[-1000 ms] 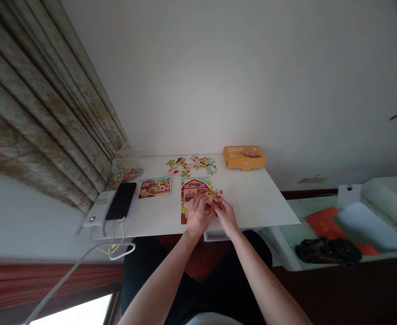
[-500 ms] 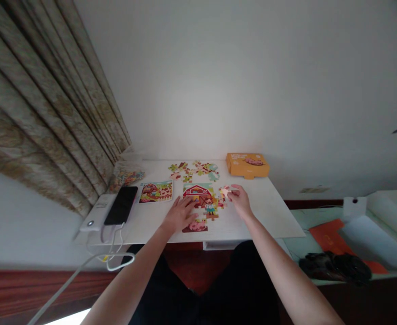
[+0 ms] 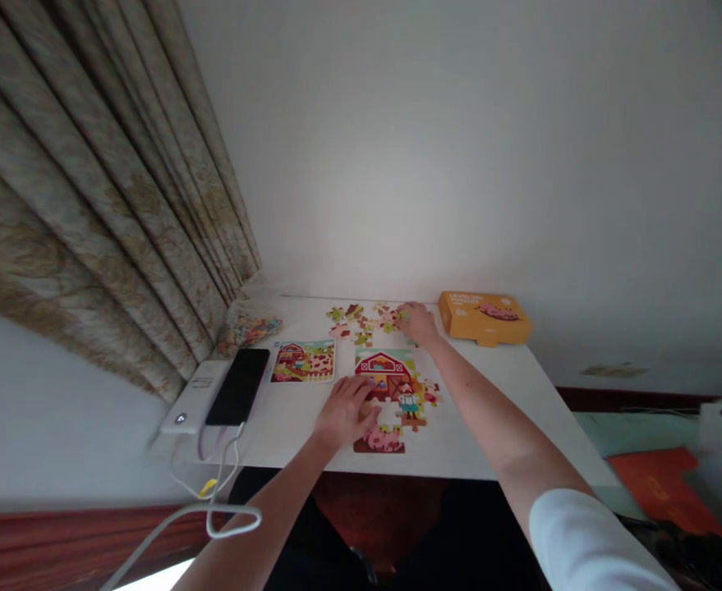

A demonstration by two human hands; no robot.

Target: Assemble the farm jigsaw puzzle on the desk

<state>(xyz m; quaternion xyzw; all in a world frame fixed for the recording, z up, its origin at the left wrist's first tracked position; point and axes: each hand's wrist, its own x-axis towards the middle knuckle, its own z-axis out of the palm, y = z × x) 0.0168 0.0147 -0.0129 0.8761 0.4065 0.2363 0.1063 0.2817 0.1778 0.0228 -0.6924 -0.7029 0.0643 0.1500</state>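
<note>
A partly joined jigsaw puzzle (image 3: 387, 367) with a red barn, a farmer and a pig lies on the white table. My left hand (image 3: 347, 410) rests at its left edge, with spread fingers touching the barn part and the pig part. Loose puzzle pieces (image 3: 364, 337) are scattered behind it. My right hand (image 3: 419, 322) is over the right end of these pieces, its fingers bent down and together at a greenish piece (image 3: 401, 317); the grip is partly hidden. A picture card (image 3: 304, 362) of the same farm scene lies to the left.
At the back right stands an orange box (image 3: 485, 318). A black phone (image 3: 238, 387) with a white cable (image 3: 231, 510), a white box (image 3: 183, 406) and a plastic bag of colourful pieces (image 3: 250, 327) occupy the left side, beside the curtain (image 3: 126, 180).
My right hand has moved from the puzzle's right side back to the loose pieces; it held a pinkish piece before. My left hand stays at the puzzle's left edge. The view has shifted.
</note>
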